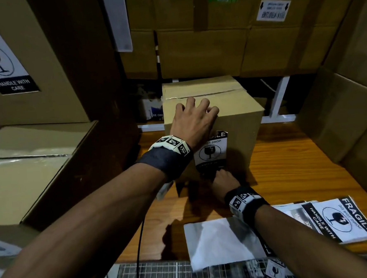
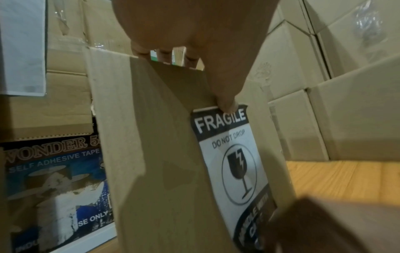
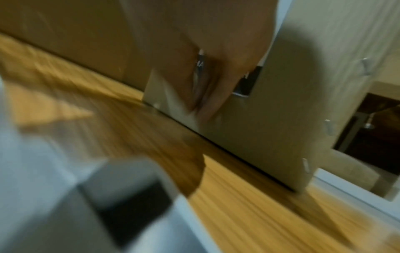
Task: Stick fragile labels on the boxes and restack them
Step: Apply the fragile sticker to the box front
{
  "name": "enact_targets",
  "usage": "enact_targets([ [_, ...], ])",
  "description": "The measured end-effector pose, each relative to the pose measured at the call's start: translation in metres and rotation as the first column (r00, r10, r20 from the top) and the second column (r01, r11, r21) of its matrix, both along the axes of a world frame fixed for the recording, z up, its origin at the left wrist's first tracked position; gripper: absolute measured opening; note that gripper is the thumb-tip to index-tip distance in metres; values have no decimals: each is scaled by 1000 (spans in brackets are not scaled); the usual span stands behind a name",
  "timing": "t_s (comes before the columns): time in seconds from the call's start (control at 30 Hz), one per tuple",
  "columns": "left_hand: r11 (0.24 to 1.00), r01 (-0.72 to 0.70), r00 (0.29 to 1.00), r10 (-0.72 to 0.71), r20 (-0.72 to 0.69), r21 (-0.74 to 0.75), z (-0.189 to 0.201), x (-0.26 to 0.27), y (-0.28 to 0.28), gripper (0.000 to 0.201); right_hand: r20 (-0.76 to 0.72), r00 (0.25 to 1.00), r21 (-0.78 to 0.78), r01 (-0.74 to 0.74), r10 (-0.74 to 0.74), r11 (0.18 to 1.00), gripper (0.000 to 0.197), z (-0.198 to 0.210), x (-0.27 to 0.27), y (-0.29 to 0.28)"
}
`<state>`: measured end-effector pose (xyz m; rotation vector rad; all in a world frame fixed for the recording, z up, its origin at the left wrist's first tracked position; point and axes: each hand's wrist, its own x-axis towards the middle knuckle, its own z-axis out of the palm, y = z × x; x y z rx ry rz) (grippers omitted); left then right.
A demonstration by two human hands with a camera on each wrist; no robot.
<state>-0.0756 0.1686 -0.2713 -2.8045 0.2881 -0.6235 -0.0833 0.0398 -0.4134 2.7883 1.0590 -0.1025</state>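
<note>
The left hand [image 1: 193,120] held the top of the box [image 1: 240,139]. The right hand [image 1: 223,180], opened flat, pressed low on the label [image 1: 210,153].

- Box [image 1: 230,106]: plain brown cardboard, with a shiny clear tape strip across the top.
- Label [image 1: 211,152]: white, with black bands carrying white lettering and a black cracked-glass symbol in a circle.
- Worktop [image 1: 287,171]: orange-brown wood grain.
- Loose labels [image 1: 344,219]: same black and white.
- Wristbands [image 1: 170,148]: black, with white tags bearing black square codes.

Blurred view: the right hand [image 3: 201,56] presses straight fingers [image 3: 205,95] on the label [image 3: 245,83] against the box [image 3: 270,133], which stands on the wooden surface [image 3: 238,210].
</note>
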Motion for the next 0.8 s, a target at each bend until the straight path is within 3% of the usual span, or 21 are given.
enact_targets([
  [0.07,1000,10,999,-10,-43,2,4,-1,5,57,-41,999,48,-25,27,999,28,2,-5,3],
  [0.17,998,52,991,-49,-126,22,11,-2,23,68,119,984,270,-163,135,949,20,10,-7,-1],
  [0.23,998,45,990,-37,-139,52,11,-3,34,76,268,959,483,-215,91,849,16,18,0,-3],
  [0.3,998,25,993,-18,-120,56,8,-7,37,72,358,934,571,-221,3,791,17,28,9,0],
  [0.4,998,23,996,-18,-88,52,4,-8,36,62,358,934,539,-194,-15,820,21,26,15,10],
  [0.63,999,14,996,-10,-89,34,6,-5,37,59,288,957,348,-71,-34,935,25,-16,20,34],
  [0.77,999,27,996,-25,-85,25,8,-4,39,56,173,985,239,-15,-27,971,25,-32,24,35],
  [0.8,999,28,996,-25,-88,28,8,-4,39,56,201,979,229,-17,-30,973,24,-34,23,34],
])
